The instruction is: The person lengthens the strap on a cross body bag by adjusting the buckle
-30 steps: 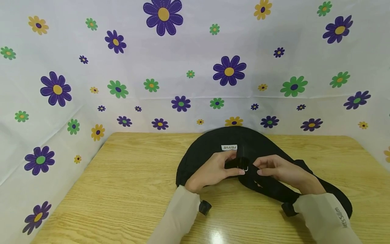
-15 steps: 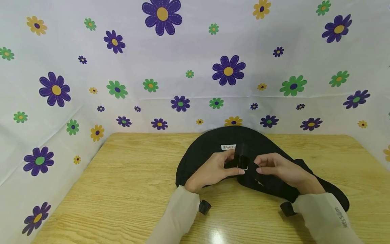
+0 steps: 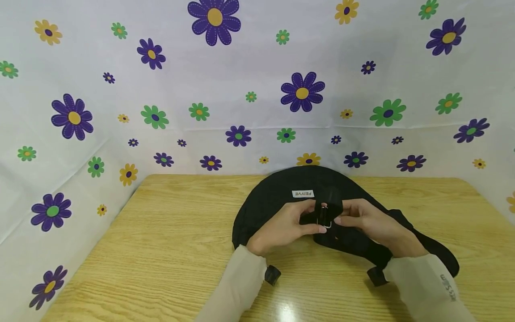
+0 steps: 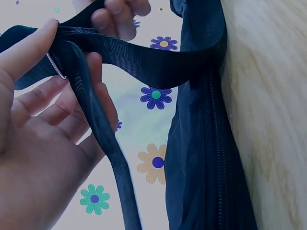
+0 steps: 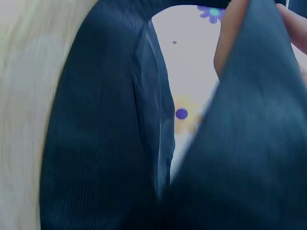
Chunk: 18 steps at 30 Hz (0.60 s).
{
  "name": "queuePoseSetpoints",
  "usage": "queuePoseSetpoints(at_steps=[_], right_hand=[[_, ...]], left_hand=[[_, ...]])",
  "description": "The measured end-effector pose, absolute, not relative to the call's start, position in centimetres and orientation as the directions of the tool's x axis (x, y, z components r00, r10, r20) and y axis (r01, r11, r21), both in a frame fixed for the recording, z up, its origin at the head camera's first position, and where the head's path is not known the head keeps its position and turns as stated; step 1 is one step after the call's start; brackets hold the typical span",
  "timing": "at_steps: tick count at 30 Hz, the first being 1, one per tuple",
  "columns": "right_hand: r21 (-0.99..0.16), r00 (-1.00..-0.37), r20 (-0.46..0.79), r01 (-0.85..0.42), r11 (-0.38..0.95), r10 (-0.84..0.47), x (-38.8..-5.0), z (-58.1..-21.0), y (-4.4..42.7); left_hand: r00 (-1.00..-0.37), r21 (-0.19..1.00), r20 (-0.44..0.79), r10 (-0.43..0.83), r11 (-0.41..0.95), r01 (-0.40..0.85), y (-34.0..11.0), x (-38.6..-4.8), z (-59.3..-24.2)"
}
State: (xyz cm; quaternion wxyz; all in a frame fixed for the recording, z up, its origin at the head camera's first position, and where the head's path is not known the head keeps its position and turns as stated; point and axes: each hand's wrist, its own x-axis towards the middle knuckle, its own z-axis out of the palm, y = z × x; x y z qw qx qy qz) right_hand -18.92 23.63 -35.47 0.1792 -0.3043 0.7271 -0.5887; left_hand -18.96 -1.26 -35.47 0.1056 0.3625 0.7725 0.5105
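Observation:
A black bag (image 3: pixel 273 197) with a small white label (image 3: pixel 302 193) lies on the wooden table. Above its front edge my left hand (image 3: pixel 283 226) pinches a black strap (image 4: pixel 136 62) and its thin metal ring (image 4: pixel 56 66) between thumb and fingers. My right hand (image 3: pixel 372 223) is just right of the ring, thumb and fingers pinching the strap beside it. In the left wrist view a strap end (image 4: pixel 112 148) hangs down past my left palm. The right wrist view shows wide black webbing (image 5: pixel 259 124) close to the lens, partly hiding my right fingers.
The wooden table (image 3: pixel 161 250) extends to the left and front. Behind it hangs a white cloth (image 3: pixel 249 58) with printed flowers. A black zipper (image 4: pixel 218 143) runs along the bag. Dark bands sit at both wrists.
My right hand has moved slightly left, up to the ring. The strap loop above the ring has shifted right and widened, and the white label shows fully again.

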Motion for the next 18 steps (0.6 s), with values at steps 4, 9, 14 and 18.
queuePoseSetpoints(at_steps=[4, 9, 14, 18], right_hand=[[-0.964, -0.74, 0.079, -0.226, 0.137, -0.668, -19.1, -35.7, 24.4], [-0.963, -0.726, 0.055, -0.22, 0.155, -0.686, -19.4, -36.2, 25.2], [-0.941, -0.765, 0.075, -0.266, 0.208, -0.64, -19.2, -35.9, 24.9], [-0.935, -0.798, 0.071, -0.262, 0.239, -0.599, -18.9, -35.2, 24.0]], left_hand=[[-0.728, 0.845, 0.208, 0.654, 0.255, 0.47, -1.5, -19.0, -35.2], [-0.754, 0.839, 0.191, 0.628, 0.295, 0.458, -1.7, -19.1, -35.1], [-0.752, 0.848, 0.196, 0.63, 0.276, 0.452, -1.6, -19.0, -35.2], [-0.715, 0.858, 0.2, 0.67, 0.233, 0.459, -1.2, -19.0, -35.7]])
